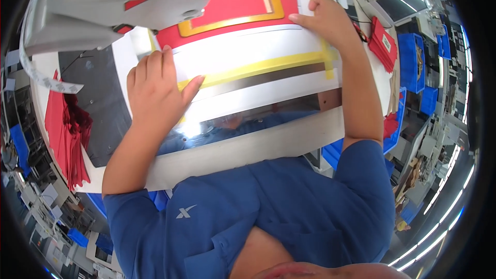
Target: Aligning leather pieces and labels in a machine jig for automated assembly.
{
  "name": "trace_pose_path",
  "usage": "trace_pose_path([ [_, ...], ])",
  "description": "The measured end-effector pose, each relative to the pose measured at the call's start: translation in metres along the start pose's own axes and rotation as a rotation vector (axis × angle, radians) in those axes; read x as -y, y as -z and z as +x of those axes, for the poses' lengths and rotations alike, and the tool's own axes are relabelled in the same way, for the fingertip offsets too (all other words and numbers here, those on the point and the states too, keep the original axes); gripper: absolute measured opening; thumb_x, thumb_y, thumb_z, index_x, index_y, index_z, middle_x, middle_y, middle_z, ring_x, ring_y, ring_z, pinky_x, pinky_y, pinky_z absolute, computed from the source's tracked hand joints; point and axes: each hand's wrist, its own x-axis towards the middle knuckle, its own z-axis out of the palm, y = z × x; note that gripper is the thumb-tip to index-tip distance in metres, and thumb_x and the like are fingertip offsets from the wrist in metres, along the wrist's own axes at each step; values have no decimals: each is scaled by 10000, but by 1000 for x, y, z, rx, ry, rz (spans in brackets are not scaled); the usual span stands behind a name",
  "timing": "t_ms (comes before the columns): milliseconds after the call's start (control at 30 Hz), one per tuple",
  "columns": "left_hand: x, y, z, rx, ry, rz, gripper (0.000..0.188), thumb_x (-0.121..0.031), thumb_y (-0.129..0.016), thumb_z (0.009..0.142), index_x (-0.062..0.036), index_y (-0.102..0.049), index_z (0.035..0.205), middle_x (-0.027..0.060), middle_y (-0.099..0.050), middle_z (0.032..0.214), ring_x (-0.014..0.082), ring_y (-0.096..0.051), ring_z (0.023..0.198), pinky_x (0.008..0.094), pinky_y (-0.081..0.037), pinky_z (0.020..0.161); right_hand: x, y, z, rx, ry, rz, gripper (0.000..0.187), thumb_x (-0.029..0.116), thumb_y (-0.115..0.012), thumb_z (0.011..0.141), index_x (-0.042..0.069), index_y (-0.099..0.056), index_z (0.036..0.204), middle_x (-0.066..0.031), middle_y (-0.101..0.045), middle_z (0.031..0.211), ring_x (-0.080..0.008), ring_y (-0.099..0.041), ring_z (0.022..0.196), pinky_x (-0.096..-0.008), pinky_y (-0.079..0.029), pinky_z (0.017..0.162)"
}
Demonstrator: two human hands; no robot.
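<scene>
A white sheet template edged with yellow tape lies in front of me, with red fabric on its far part. A yellow rectangular frame rests on the fabric under the machine head. My left hand lies palm down at the template's left side, fingers stretched forward and thumb spread. At the far right edge, my right hand rests on the template, its thumb pointing left onto the sheet beside the fabric and its index finger bent. The other fingertips of that hand are hidden.
A grey sewing machine arm overhangs the far left. Red fabric pieces hang at the left table edge; another red stack lies on the right. Blue bins stand beyond. A shiny metal plate borders the near side.
</scene>
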Motion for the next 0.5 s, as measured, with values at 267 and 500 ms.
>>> trace_pose_path([
  [267, 0, -4, 4, -4, 16, -47, 736, -517, -818, 871, 0, -664, 1373, 179, -662, 1290, 347, -644, 1164, 474, -494, 1003, -7, 11, -8, 50, -51, 85, 528, 426, -937, 822, 59, -596, 988, 2, -535, 734, -119, -504, 688, -316, -424, 620],
  [500, -8, -6, 39, 4, -160, -210, 774, -451, -812, 899, -12, -600, 1500, 244, -523, 1548, 421, -540, 1393, 533, -441, 1145, -40, 3, -36, -66, -33, 473, 368, 314, -892, 901, 39, -670, 1001, 5, -602, 778, -106, -555, 725, -303, -472, 648],
])
